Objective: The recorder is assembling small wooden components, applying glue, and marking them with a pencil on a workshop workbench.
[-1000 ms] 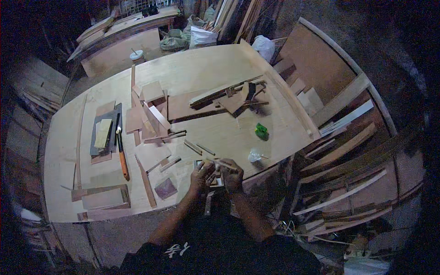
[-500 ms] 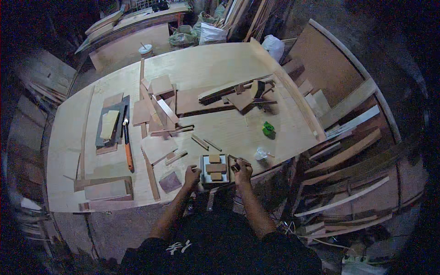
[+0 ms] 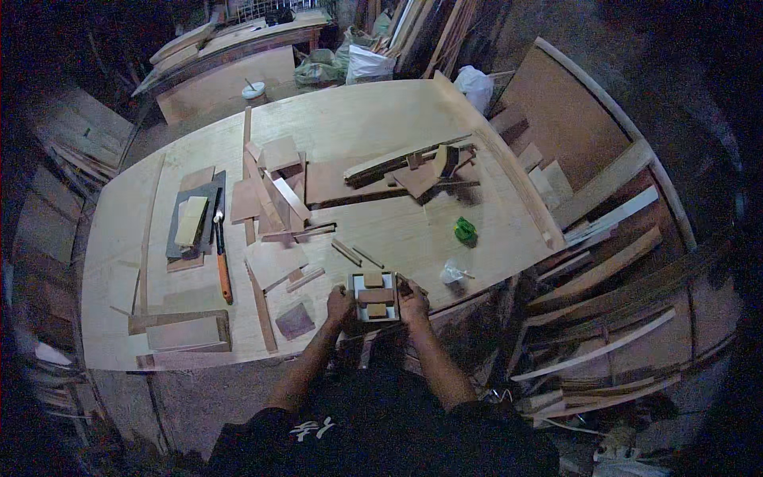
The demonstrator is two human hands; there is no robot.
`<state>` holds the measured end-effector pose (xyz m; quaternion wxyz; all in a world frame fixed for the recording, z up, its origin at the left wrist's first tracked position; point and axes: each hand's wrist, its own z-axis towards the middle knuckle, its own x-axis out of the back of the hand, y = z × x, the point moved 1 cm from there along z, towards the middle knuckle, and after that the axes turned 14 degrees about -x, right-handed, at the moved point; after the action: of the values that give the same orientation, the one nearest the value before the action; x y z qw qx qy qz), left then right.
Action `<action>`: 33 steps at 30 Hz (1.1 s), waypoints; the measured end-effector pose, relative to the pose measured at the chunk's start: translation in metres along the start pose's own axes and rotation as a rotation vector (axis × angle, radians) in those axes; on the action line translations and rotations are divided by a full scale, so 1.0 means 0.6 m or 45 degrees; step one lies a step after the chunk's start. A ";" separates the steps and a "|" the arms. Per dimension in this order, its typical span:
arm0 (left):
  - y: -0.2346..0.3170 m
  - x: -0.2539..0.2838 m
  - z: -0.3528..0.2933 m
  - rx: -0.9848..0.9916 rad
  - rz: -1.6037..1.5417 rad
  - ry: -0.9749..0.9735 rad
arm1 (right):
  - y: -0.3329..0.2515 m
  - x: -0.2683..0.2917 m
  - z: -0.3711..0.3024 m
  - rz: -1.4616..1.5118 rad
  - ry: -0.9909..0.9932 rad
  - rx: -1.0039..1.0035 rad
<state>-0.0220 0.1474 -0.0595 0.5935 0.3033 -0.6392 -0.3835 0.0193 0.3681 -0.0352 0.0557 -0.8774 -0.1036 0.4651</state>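
A small shallow wooden box (image 3: 352,310) with a white inside is at the table's near edge, directly in front of me. Across it lie three brown wood blocks, one being the middle block (image 3: 375,296). My left hand (image 3: 341,304) is closed on the box's left side. On the opposite side, my right hand (image 3: 413,303) has its fingers closed against the right wall. Whether a small piece is also pinched in the right hand is too dark to tell. Two thin wood sticks (image 3: 346,253) lie just beyond the box.
An orange-handled tool (image 3: 222,274) lies left, by a dark board (image 3: 181,238) bearing a yellowish block. Wood offcuts (image 3: 270,199) cover the table's middle. A green crumpled item (image 3: 466,231) and clear plastic (image 3: 455,272) sit right. Wood strips (image 3: 612,270) fill a rack at far right.
My right hand has moved in against the box's right side; before, it was a little apart holding a small dark piece. My left hand has come in to the left side.
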 end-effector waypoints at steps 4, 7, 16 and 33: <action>-0.014 -0.015 0.016 0.039 -0.356 0.098 | -0.020 0.062 0.054 -0.095 -0.137 -0.005; 0.082 -0.034 0.023 0.167 -0.827 -0.035 | -0.065 0.145 0.096 -1.504 0.451 0.972; -0.091 -0.033 0.019 -0.409 -0.411 -0.050 | -0.023 -0.073 -0.031 -0.532 -0.010 0.192; 0.137 -0.013 -0.009 0.148 -0.914 -0.105 | -0.029 -0.129 -0.011 -0.983 -0.336 0.310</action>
<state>-0.0102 0.1960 0.0065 0.3766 0.5259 -0.5363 -0.5422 -0.0200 0.3670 0.0340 0.3153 -0.6941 -0.3752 0.5273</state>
